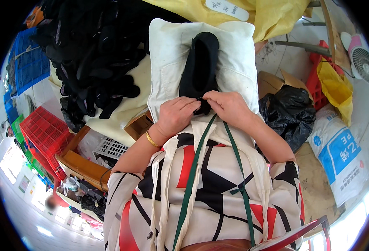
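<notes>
A black cloth shoe (199,62) lies lengthwise on a white cloth-covered pad (163,62), its opening facing up and its near end toward me. My left hand (179,112) rests over the left side of that near end, fingers bent and pressed to the black fabric. From the right, my right hand (227,108) pinches the same end between thumb and fingers. The fingertips of both hands almost meet there. Whether a needle or thread is between them is too small to make out. A gold-coloured bracelet (152,139) circles my left wrist.
To the left, a heap of black shoes (92,54) covers a pale cloth. Beyond are a blue crate (30,62), a red crate (46,134) and an open wooden drawer (84,161). At right stand a black plastic bag (289,111), a white-and-blue sack (339,154) and a fan (363,65).
</notes>
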{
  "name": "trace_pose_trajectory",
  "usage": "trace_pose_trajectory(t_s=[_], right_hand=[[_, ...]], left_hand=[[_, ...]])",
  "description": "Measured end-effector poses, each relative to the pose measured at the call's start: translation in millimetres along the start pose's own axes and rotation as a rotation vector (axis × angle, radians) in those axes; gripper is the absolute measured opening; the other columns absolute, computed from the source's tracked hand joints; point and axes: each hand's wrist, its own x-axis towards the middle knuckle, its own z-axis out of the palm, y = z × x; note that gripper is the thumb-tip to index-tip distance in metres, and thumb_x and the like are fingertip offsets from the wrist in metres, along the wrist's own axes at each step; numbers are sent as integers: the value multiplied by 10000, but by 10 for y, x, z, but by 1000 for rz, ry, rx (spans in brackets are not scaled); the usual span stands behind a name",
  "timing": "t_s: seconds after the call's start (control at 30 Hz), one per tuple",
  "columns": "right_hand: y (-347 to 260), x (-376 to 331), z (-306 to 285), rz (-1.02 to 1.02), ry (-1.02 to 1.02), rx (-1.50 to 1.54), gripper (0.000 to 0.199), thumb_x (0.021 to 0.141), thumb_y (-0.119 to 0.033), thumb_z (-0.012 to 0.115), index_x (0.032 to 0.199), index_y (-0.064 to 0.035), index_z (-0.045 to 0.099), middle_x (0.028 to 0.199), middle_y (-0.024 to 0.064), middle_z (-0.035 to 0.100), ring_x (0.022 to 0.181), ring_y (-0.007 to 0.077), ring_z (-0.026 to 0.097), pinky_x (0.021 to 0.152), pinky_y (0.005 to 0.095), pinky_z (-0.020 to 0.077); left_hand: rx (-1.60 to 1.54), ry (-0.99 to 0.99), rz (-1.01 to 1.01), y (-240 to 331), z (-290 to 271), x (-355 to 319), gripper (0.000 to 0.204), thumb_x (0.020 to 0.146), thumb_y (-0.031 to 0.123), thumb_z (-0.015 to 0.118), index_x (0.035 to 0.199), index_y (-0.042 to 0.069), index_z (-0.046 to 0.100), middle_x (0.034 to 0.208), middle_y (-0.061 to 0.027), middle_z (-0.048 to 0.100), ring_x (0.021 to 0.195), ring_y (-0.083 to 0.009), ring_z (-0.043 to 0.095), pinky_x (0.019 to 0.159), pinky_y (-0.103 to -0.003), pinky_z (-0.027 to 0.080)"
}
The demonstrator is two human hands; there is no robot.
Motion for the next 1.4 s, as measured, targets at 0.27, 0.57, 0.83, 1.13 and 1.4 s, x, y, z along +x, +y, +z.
trace_pose_trajectory(t_s=[0.27,0.57,0.83,1.13,1.4], right_hand=[[-3,102,95,90,-20,98,150,935,-156,600,1053,-72,561,836,167,670,784,368,659,674,410,522],[-402,276,-117,-130,90,-283,142,898,-196,608,1018,-134,566,831,126,614,723,367,644,616,488,514],[-251,584,-155,-186,-324,180,106,917,-112,617,1004,-60,648,875,65,578,787,206,600,687,321,484],[-97,492,313,110,-32,713,77,983,-120,564,916,-82,567,717,7,556,587,75,510,532,218,421],[-65,391,-253,227,-29,1209,190,1029,-288,530,988,-102,527,699,23,612,551,109,591,478,217,454]], left_hand=[[10,16,-51,59,16,-21,218,706,17,692,914,83,703,859,-60,706,764,-226,703,627,-311,568],[187,-140,75,60,-91,-142,305,748,135,627,1051,124,659,960,-27,676,813,-191,674,624,-311,534],[332,-142,248,101,-420,-34,307,749,146,613,1050,93,648,965,-3,617,849,-154,599,654,-266,510],[251,-226,50,96,-430,-68,165,759,160,623,922,132,625,845,-22,580,797,-218,589,648,-332,504],[45,-61,-136,175,-264,17,148,705,93,722,837,117,659,810,-46,604,762,-265,604,644,-360,508]])
